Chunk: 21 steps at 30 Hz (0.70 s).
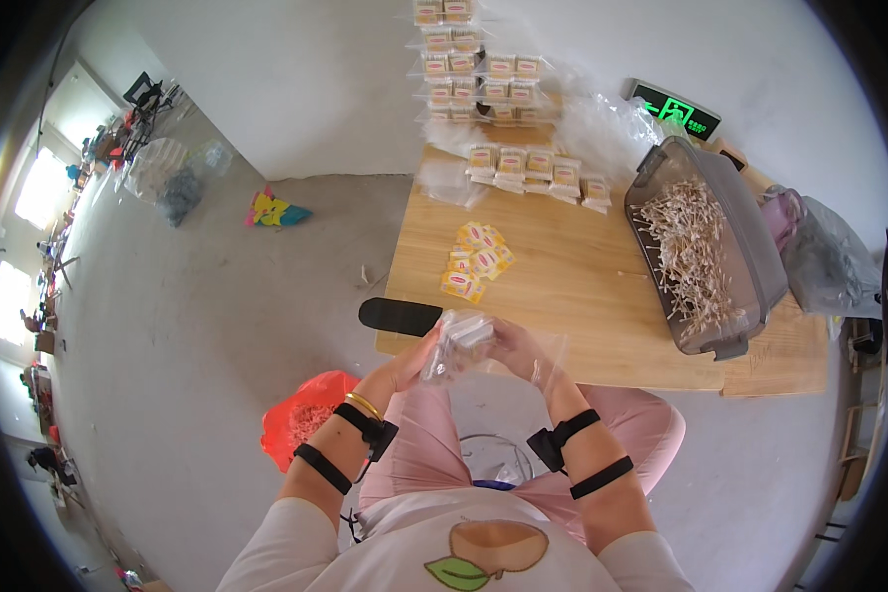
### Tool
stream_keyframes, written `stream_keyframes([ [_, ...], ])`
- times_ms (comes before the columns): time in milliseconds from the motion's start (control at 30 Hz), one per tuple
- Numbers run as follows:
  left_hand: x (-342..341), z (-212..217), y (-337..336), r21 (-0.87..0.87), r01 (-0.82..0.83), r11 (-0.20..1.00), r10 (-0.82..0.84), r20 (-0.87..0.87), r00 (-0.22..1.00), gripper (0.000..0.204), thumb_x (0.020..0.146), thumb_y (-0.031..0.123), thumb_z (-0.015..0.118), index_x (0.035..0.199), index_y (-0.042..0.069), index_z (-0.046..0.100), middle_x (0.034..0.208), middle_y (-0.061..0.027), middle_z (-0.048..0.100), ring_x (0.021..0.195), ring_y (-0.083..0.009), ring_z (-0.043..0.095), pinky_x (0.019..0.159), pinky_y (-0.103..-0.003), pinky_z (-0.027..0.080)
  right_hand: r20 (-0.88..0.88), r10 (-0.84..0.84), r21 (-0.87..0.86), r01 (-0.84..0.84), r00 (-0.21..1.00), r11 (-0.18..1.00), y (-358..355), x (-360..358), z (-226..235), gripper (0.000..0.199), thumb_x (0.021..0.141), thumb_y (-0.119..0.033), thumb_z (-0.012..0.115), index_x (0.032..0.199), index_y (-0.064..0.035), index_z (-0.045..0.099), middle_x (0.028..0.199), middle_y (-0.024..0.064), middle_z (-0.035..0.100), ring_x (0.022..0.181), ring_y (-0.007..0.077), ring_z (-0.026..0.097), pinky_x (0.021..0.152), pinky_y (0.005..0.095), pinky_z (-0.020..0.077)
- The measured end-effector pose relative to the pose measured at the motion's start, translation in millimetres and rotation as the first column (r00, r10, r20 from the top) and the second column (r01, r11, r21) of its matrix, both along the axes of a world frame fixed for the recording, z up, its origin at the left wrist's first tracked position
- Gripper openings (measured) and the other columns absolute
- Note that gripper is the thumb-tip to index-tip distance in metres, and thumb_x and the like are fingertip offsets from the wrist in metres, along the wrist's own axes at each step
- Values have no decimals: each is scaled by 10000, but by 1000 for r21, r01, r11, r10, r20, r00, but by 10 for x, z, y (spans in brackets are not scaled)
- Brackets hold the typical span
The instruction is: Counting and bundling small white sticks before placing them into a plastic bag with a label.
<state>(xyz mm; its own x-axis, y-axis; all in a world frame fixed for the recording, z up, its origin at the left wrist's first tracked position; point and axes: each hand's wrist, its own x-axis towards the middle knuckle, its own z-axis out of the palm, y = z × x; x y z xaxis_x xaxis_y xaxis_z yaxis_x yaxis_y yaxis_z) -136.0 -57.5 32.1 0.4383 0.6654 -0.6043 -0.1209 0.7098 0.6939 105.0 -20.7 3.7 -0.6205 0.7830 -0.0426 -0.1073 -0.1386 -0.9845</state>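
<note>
Just over the table's near edge, my left hand [417, 361] and my right hand [519, 352] hold a clear plastic bag [451, 353] between them. Something whitish shows at the top of the bag, too blurred to name. Both hands have their fingers closed on the plastic, partly hidden behind it. A loose clear film [551, 360] hangs by my right hand. Beyond the hands lies a loose pile of yellow and white printed cards [478, 261]. To the left, a black flat strip [401, 316] juts out past the table's edge.
A grey bin [775, 266] of loose cotton swabs [691, 257] lies tilted on the table [562, 326] at right. Small filled packs [538, 168] line the back, with stacked packs [464, 64] behind. A red bag [311, 414] sits on the floor at left.
</note>
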Motion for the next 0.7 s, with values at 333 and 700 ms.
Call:
stream_keyframes([
  [333,28,192,254,249,467,848,-180,-693,698,864,913,687,564,1402,-23,508,1424,-246,475,1354,-351,436,1102,-439,392,183,-49,208,10,982,978,44,39,-159,467,940,-115,685,1384,-63,551,1305,120,646,1215,257,608,1042,367,459],
  [700,136,431,70,621,488,614,200,-720,665,921,820,109,760,1572,36,233,1459,-272,479,1333,-411,498,1077,-442,427,542,-298,545,-59,786,836,-49,-36,223,382,867,-179,733,1210,-64,609,1105,136,626,1041,349,612,899,439,513],
])
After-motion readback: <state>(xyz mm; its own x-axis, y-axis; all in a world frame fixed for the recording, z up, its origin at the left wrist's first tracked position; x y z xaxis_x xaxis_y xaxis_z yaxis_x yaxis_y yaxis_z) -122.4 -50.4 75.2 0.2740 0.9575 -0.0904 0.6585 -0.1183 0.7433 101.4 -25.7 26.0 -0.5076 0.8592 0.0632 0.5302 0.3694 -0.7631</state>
